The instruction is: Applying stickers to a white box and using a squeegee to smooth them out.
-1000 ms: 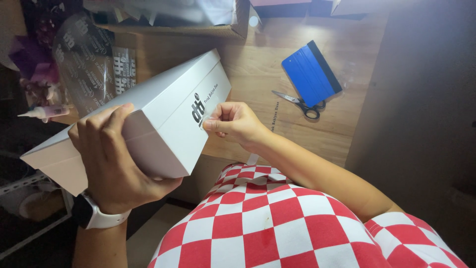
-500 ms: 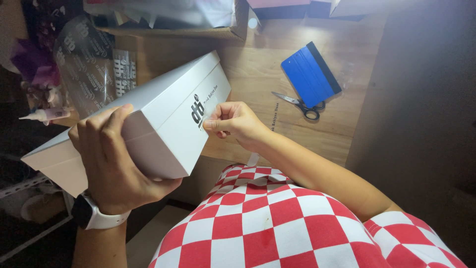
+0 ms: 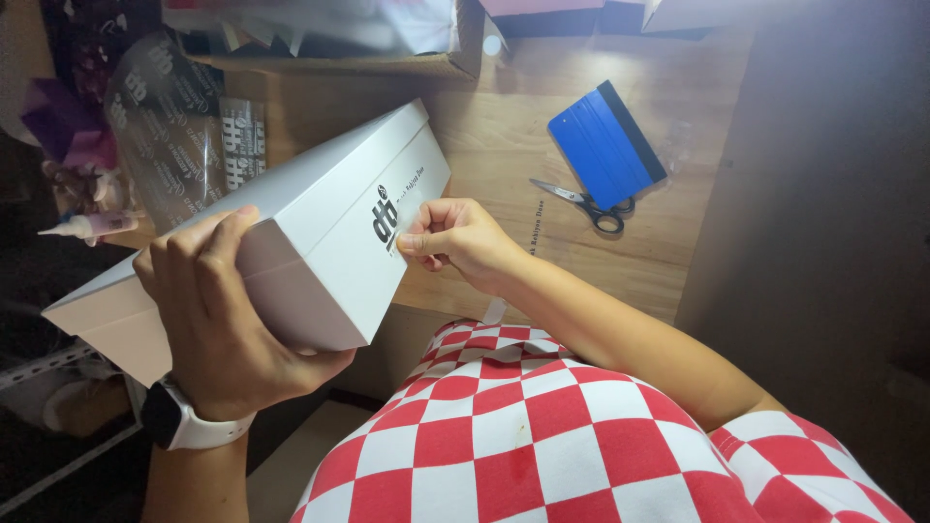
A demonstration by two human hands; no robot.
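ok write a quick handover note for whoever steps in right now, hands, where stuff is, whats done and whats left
Left hand: grips the near end of the white box, holding it tilted above the lap.
Right hand: fingertips pinched at the black lettering on the box's side, on what looks like a clear film or sticker edge; too small to be sure.
On the wooden table: blue squeegee, scissors beside it, both untouched.
Done: lettering sits on the box.
Left: whatever is pinched looks not yet off.

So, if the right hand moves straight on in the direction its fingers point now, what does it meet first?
The right hand points left, with its fingers already pinched at the side of the white box, by the black print. So it would probably press straight into that box side; nothing lies between.
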